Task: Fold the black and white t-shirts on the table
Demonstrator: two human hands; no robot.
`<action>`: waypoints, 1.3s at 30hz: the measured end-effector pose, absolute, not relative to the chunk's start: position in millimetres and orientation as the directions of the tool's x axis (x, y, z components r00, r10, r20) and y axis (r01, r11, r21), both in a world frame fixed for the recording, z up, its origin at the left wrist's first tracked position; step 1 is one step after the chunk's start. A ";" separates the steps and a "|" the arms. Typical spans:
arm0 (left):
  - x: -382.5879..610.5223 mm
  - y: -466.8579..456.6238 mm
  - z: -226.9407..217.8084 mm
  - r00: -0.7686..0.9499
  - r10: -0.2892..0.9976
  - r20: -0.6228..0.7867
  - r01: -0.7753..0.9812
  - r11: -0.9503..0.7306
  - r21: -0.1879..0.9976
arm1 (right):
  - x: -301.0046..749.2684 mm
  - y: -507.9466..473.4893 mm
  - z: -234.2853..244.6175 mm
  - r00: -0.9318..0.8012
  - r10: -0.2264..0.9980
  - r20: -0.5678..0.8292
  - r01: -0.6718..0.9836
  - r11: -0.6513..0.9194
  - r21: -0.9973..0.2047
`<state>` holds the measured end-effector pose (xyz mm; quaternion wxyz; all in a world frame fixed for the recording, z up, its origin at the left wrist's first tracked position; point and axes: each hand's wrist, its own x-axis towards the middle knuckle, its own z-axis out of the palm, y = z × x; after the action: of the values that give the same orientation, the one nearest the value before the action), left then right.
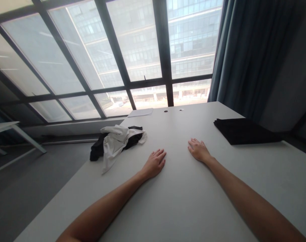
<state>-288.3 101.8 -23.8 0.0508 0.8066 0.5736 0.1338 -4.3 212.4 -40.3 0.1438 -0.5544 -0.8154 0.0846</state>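
Note:
My left hand [155, 163] lies on the white table [173, 201], palm down with the fingers stretched out and nothing in it. To its left, a crumpled white cloth [116, 139] rests over a crumpled black cloth [97, 148] at the table's left edge. My right hand [198, 150] is also flat on the tabletop, fingers extended and holding nothing. Farther to the right, a folded black cloth [246, 131] lies flat along the table's right edge, apart from my right hand.
At the far left end of the table are some white sheets [140, 113]. Two small round fittings, one a dark disc [165, 111], sit near the far edge. Behind stand tall windows [142, 43] and a blue curtain [233, 60]. Another white table [6, 127] is at left.

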 end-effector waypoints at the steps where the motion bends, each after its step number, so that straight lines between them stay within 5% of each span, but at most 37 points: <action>1: -288.2 101.7 -23.8 0.306 0.939 0.156 0.912 -0.337 0.234 | -4.3 212.5 -40.6 -0.344 0.928 0.142 0.879 0.371 -0.298; 39: -289.8 102.6 -25.7 0.307 0.936 0.171 0.912 -0.341 0.227 | -3.4 215.3 -45.1 -0.346 0.924 0.161 0.879 0.379 -0.288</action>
<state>-289.8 102.6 -25.7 0.0437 0.8072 0.5725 0.1367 -3.4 215.3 -45.1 0.1495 -0.5520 -0.8168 0.0755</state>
